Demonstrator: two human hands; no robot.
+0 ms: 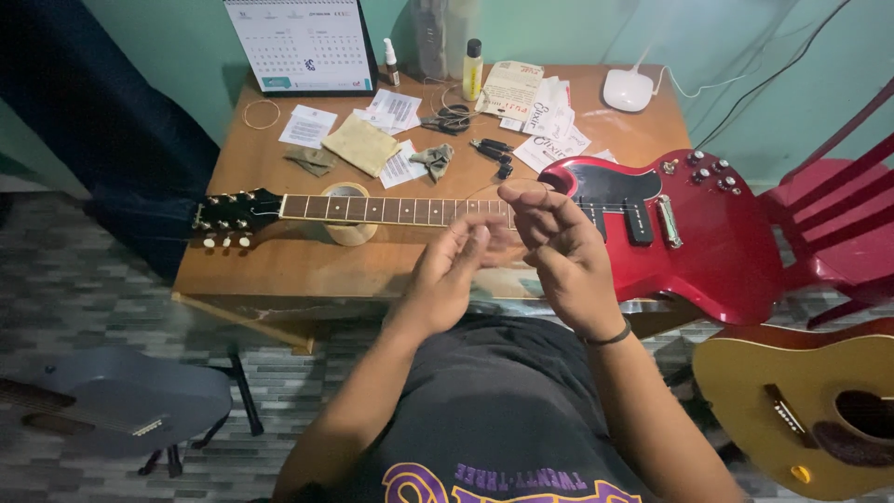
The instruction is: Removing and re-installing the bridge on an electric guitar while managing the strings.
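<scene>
Your left hand (pixel 453 268) hovers just above the near edge of the wooden table (pixel 279 261) with its fingers loosely extended and half open, gripping nothing that can be made out. Your right hand (pixel 559 244) is raised beside it, fingers curled inward — whether it pinches a thin string is too fine to tell. Both hang over the neck joint of the red electric guitar (pixel 708 242), which lies flat across the table — headstock left, body right.
</scene>
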